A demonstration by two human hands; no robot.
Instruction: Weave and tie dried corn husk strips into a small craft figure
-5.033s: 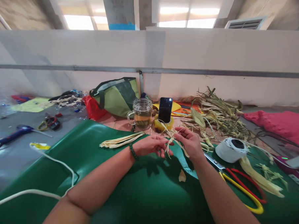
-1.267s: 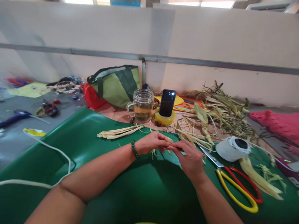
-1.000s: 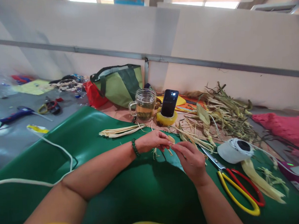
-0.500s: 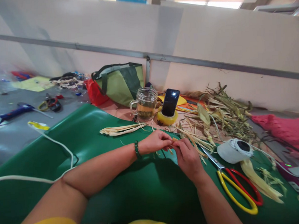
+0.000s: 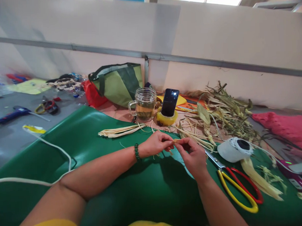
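Note:
My left hand (image 5: 156,144) and my right hand (image 5: 193,155) meet over the green sheet (image 5: 97,145). Both pinch a small piece of dried corn husk (image 5: 175,141) between their fingertips, with thin strips hanging below it. A green bead bracelet (image 5: 136,152) is on my left wrist. A flat bundle of pale husk strips (image 5: 119,130) lies on the sheet just beyond my left hand. Loose husk strips (image 5: 195,137) lie right behind my right hand.
Scissors with red and yellow handles (image 5: 234,186) lie right of my right hand, beside a white tape roll (image 5: 234,149). Behind stand a glass mug (image 5: 143,104), a phone (image 5: 170,102) propped in a yellow tape ring, a green bag (image 5: 117,83) and a heap of dried husks (image 5: 226,111). A white cable (image 5: 42,147) runs at left.
Since five seconds ago the hands have dropped lower and closer together on the husk piece. In the last second the right hand's fingers have kept working at it with small shifts.

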